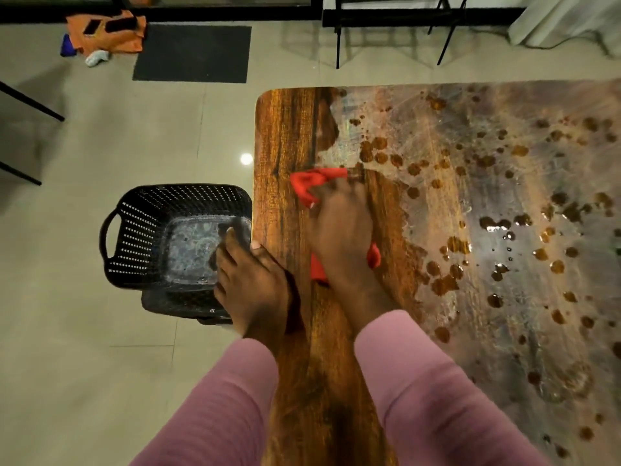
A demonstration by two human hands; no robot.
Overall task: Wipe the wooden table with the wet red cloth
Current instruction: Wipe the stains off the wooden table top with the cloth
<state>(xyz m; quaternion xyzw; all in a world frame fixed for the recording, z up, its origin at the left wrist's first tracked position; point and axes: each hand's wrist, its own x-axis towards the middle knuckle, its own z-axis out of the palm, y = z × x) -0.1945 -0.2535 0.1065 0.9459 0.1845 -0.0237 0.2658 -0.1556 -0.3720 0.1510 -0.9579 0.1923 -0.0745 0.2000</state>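
Fingers of the right grip (339, 227) lie fairly flat and spread, pressing down on the red cloth (304, 185); nothing is pinched, though blur softens the fingertips. The cloth is soft and crumpled. One bunched end shows past the fingers and two folds show at either side of the wrist, all on the left part of the wooden worktop (285, 129).

The left grip (255, 284) rests on the worktop's left edge, thumb on top, fingers loosely straight past the rim and holding nothing. Ribbed pink sleeves (437, 398) cover both forearms.

Beneath the hands the wood is dark, glossy and strongly grained, with a rounded far corner. To the right a greyish streaky film covers it, dotted with round amber droplets (373, 151).

Just beside the left edge stands a black perforated plastic basket (134, 237) with a loop handle; the left fingers hide part of it, and its shiny bottom is hard to read. On the pale floor tiles (84, 163) beyond lie a dark rectangular mat (193, 53) and rumpled orange fabric (107, 35). Thin black metal legs (337, 45) are cut off by the top of the view.
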